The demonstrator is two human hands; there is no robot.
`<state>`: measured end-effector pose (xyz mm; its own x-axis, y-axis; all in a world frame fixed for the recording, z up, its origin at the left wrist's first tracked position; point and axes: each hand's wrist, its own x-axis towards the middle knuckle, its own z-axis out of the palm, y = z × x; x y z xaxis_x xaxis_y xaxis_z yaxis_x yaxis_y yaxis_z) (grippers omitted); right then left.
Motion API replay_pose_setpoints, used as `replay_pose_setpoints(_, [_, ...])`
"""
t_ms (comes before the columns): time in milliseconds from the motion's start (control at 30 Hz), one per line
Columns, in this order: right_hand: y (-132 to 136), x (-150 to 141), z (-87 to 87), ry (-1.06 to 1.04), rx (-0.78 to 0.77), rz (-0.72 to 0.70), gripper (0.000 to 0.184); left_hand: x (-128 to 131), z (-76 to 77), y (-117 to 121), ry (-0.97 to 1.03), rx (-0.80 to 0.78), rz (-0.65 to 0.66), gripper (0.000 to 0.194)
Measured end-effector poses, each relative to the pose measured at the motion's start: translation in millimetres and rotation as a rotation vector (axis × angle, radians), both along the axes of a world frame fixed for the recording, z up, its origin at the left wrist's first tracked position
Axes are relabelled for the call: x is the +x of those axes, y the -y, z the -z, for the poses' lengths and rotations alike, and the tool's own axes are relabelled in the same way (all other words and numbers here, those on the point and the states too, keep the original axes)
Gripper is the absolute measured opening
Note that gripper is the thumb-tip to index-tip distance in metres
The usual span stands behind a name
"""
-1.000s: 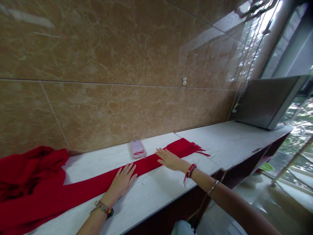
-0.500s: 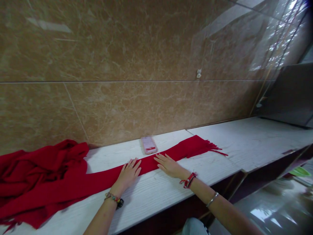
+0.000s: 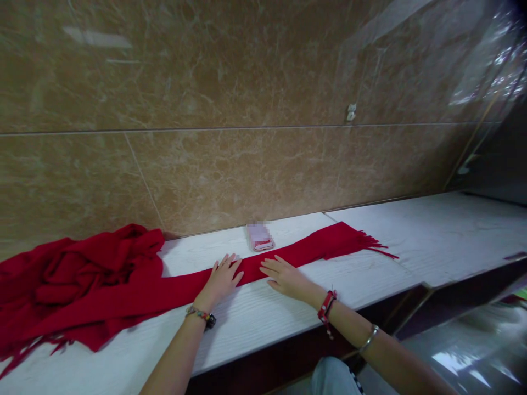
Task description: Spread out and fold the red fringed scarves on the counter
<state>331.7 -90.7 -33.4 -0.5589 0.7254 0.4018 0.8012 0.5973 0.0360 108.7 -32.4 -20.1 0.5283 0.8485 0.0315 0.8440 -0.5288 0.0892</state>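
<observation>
A red scarf with fringed ends stretches along the white countertop. Its left part is heaped up in loose folds, while the right part lies as a narrow flat strip ending in tassels. My left hand rests palm down on the strip, fingers spread, with a ring and a beaded bracelet showing. To its right, my right hand lies flat over the strip's near edge, fingers stretched out; a red braided bracelet and a silver bangle are on that arm. Neither hand grips the cloth.
A phone with a blurred screen lies behind the strip, close to the brown tiled wall. A small white figure-like piece is on the wall. The white countertop runs right toward a dark panel; its front edge drops to dark shelving.
The view has shifted, so the scene sits slightly further right and higher. My right hand has slid a little left along the strip, toward my left hand.
</observation>
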Motion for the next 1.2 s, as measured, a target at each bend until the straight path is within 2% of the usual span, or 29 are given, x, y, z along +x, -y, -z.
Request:
replay_pose_setpoints(67, [0.3,-11.8,0.2,0.052,0.041,-0.042,0.03,-1.7,-0.5,-1.2,0.012,-0.036,0.051,0.047])
replay_pose_setpoints(200, [-5.4,-26.3,-5.6,0.209,0.059,-0.036,0.021,-5.6,3.2,-5.4,0.056,-0.066,0.094,0.044])
replay_pose_setpoints(367, [-9.4,-34.9,-18.6,0.375,0.058,-0.082,0.015,-6.7,5.4,-15.7,0.212,0.05,0.185,0.036])
replay_pose_setpoints(500, [-6.8,-37.8,-22.1,0.376,0.115,-0.11,0.012,-5.8,4.1,-24.5,0.29,0.101,0.228,0.031])
replay_pose_setpoints(700, [-11.1,-32.1,-14.9,0.388,0.213,-0.191,0.01,-4.2,4.3,-26.3,0.315,0.117,0.229,0.031])
replay_pose_setpoints(800, [-13.7,-31.7,-12.9,0.376,0.253,-0.205,0.01,-2.1,2.8,-28.1,0.378,0.008,0.185,0.033])
replay_pose_setpoints(900, [-13.2,-35.4,-14.0,0.348,0.298,-0.186,0.008,-0.7,-4.0,-40.1,0.432,-0.154,0.121,0.035])
replay_pose_setpoints(1067, [-12.6,-43.4,-17.9,0.279,0.316,-0.082,0.008,3.4,-26.0,-73.1,0.371,-0.415,0.121,0.035])
replay_pose_setpoints(1200, [-12.8,-44.8,-18.0,0.234,0.304,0.001,0.007,10.9,-42.2,-83.4,0.381,-0.594,0.155,0.036])
